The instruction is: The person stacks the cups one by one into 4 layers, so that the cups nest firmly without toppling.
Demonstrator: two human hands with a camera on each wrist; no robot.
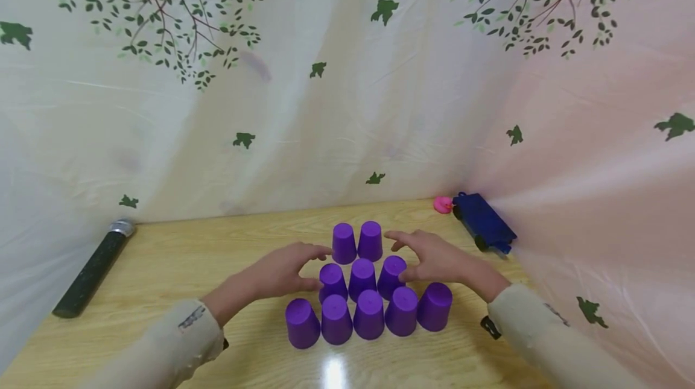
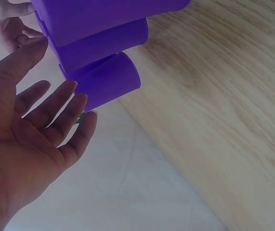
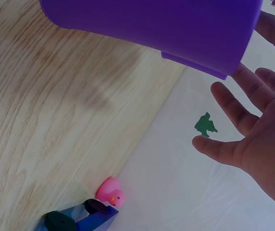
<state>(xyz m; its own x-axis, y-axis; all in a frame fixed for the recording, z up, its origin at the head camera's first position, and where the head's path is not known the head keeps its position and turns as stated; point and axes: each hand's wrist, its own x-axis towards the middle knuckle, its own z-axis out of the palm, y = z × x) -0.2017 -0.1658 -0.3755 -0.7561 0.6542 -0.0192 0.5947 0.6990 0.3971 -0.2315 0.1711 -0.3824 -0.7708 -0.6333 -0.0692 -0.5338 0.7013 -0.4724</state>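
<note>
Several purple cups stand upside down on the wooden table [image 1: 179, 256] in three rows: a front row [image 1: 369, 315], a middle row of three [image 1: 362, 279] and a back pair [image 1: 357, 242]. My left hand [image 1: 320, 267] is at the left end of the middle row, its thumb beside the leftmost cup [image 1: 332, 281] and its fingers reaching toward the back pair. My right hand [image 1: 399, 256] mirrors it on the right, next to the rightmost middle cup [image 1: 392, 276]. In the left wrist view my left hand [image 2: 46, 110] has straight, spread fingers close to the cups [image 2: 104, 82]. The right wrist view likewise has my right hand [image 3: 243, 125] spread beside a cup [image 3: 176, 29].
A black cylinder with a silver end [image 1: 92, 271] lies at the table's left edge. A blue toy vehicle [image 1: 483, 222] and a pink rubber duck [image 1: 443, 204] sit at the back right corner. A pale curtain with a tree and leaf print [image 1: 347, 105] surrounds the table.
</note>
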